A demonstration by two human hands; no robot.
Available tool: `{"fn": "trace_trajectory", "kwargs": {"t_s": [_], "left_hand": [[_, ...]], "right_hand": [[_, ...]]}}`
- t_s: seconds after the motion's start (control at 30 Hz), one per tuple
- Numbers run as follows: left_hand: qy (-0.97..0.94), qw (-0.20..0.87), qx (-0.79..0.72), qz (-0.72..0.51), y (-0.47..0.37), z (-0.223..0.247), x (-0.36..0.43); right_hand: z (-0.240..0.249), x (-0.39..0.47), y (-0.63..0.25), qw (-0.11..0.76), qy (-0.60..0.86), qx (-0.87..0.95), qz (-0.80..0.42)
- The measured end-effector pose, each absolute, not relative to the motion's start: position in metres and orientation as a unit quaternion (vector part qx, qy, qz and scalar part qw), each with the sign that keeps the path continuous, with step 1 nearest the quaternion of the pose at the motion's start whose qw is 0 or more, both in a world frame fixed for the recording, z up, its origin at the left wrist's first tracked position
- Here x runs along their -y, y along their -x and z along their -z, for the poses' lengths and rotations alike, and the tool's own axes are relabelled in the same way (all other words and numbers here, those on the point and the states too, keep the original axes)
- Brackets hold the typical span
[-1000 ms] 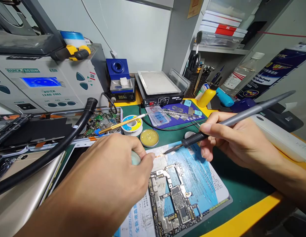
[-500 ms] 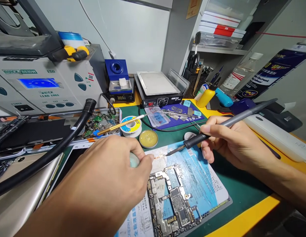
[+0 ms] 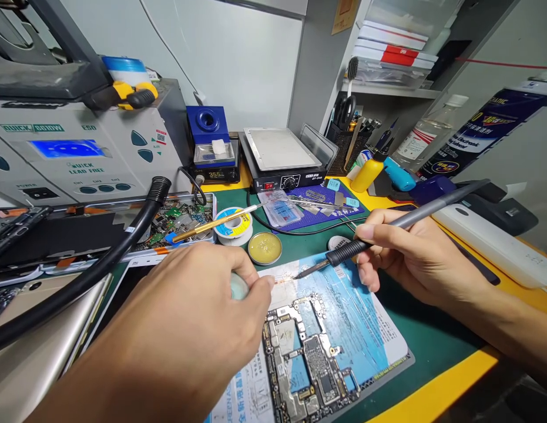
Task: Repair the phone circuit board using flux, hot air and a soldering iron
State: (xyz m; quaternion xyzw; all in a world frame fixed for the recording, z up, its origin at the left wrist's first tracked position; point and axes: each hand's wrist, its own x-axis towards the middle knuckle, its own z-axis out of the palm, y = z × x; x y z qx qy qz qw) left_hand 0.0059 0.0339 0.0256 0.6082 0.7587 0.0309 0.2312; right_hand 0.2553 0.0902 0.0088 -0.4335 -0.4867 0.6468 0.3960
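My right hand (image 3: pixel 400 252) grips a soldering iron (image 3: pixel 348 252) by its black ribbed grip, with the tip pointing down and left onto the white-and-blue printed sheet (image 3: pixel 365 317). Pinched in my left hand (image 3: pixel 202 305) is a pale green round spool of desoldering braid (image 3: pixel 239 286), mostly hidden by the fingers. A short copper-coloured strand runs from the fingertips toward the iron's tip, over brownish residue. Below the tip lies a phone logic board (image 3: pixel 315 358), flat on the sheet, its left edge partly covered by my left hand.
An open tin of yellowish flux paste (image 3: pixel 265 248) and a solder wire spool (image 3: pixel 233 226) stand behind my left hand. A black hose (image 3: pixel 136 229) arches at left from the hot-air station (image 3: pixel 79 147). A heating plate (image 3: pixel 284 150) and yellow bottle (image 3: pixel 368 174) stand behind.
The soldering iron's tip has moved very slightly left along the sheet. Both hands keep their grips, and the board lies as before.
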Motion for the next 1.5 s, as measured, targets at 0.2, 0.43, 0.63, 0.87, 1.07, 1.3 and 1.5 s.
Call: {"fn": "trace_trajectory", "kwargs": {"t_s": [0.2, 0.43, 0.63, 0.87, 1.07, 1.3, 1.5], "left_hand": [[-0.607, 0.230, -0.760, -0.021, -0.006, -0.029, -0.032], [-0.605, 0.222, -0.764, -0.028, -0.007, -0.029, -0.034], [-0.617, 0.212, -0.757, -0.039, -0.006, -0.029, -0.031], [-0.613, 0.207, -0.761, -0.036, -0.008, -0.027, -0.032], [-0.616, 0.210, -0.759, -0.029, -0.008, -0.030, -0.033], [-0.600, 0.239, -0.763, -0.024, -0.009, -0.029, -0.034], [-0.616, 0.228, -0.753, -0.041, -0.006, -0.025, -0.031]], "right_hand": [[-0.007, -0.091, -0.254, 0.393, 0.430, 0.472, -0.662], [-0.007, -0.090, -0.257, 0.393, 0.430, 0.478, -0.657], [-0.008, -0.089, -0.254, 0.399, 0.427, 0.479, -0.656], [-0.008, -0.090, -0.254, 0.401, 0.438, 0.466, -0.656], [-0.007, -0.090, -0.255, 0.403, 0.428, 0.477, -0.653], [-0.007, -0.090, -0.256, 0.415, 0.428, 0.473, -0.648], [-0.013, -0.093, -0.265, 0.399, 0.389, 0.476, -0.681]]}}
